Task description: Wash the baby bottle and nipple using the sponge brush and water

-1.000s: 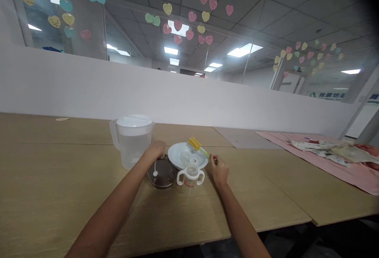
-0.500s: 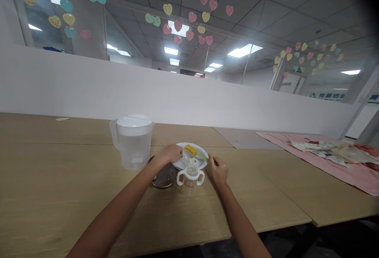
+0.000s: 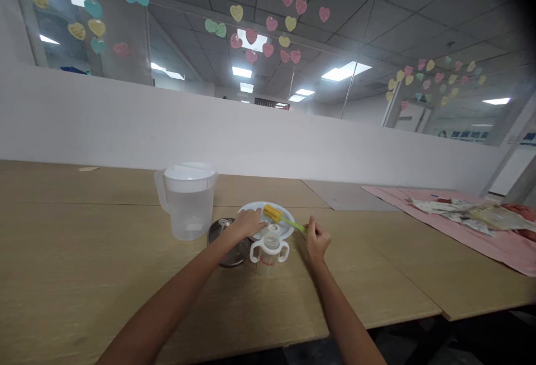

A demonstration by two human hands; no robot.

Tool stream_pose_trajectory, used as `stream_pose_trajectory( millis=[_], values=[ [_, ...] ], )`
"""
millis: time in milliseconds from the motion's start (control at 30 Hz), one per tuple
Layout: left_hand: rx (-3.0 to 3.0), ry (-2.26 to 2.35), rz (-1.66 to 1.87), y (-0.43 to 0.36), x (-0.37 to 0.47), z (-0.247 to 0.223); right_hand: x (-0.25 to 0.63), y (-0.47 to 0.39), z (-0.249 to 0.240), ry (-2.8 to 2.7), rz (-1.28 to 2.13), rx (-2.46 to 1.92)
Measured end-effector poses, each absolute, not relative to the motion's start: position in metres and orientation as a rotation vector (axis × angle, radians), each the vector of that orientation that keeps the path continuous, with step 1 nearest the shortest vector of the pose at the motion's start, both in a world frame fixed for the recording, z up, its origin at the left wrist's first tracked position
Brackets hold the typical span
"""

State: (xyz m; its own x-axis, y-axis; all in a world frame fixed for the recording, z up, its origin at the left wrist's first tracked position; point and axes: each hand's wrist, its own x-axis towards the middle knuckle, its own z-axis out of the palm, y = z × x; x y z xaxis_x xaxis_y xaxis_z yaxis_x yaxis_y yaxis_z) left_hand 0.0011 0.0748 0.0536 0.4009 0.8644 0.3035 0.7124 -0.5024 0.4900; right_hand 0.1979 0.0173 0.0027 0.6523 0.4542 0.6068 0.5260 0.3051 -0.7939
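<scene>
Green brush handle (image 3: 296,225) is gripped in the right hand (image 3: 318,239), left hand (image 3: 248,224) (fingers apart) over the plate (image 3: 287,233).

One camera is sitting on the person's head, and from where I am standing it is facing forward over the long, flat, tan wooden table (image 3: 84,275). It is looking down at the bare left hand (image 3: 248,224) and bare right hand (image 3: 317,240), quite near. Farther off, it is catching the smooth white wall (image 3: 251,136) and grey, square-tiled ceiling (image 3: 419,8).
</scene>
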Motion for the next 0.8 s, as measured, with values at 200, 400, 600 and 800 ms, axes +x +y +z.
stream_pose_trajectory(
  millis=[200, 400, 600, 800],
  values=[
    [2.442, 1.467, 0.691, 0.079, 0.005, 0.051, 0.201, 0.020, 0.001, -0.826, -0.017, -1.299],
    [2.432, 1.398, 0.901, 0.082, -0.001, 0.061, 0.202, 0.019, 0.006, -0.732, 0.004, -1.296],
    [2.377, 0.923, 1.126, 0.086, -0.006, 0.075, 0.201, 0.023, 0.005, -0.726, 0.126, -1.252],
    [2.309, 0.605, 1.241, 0.082, -0.004, 0.079, 0.203, 0.024, -0.002, -0.866, 0.056, -1.346]
  ],
)
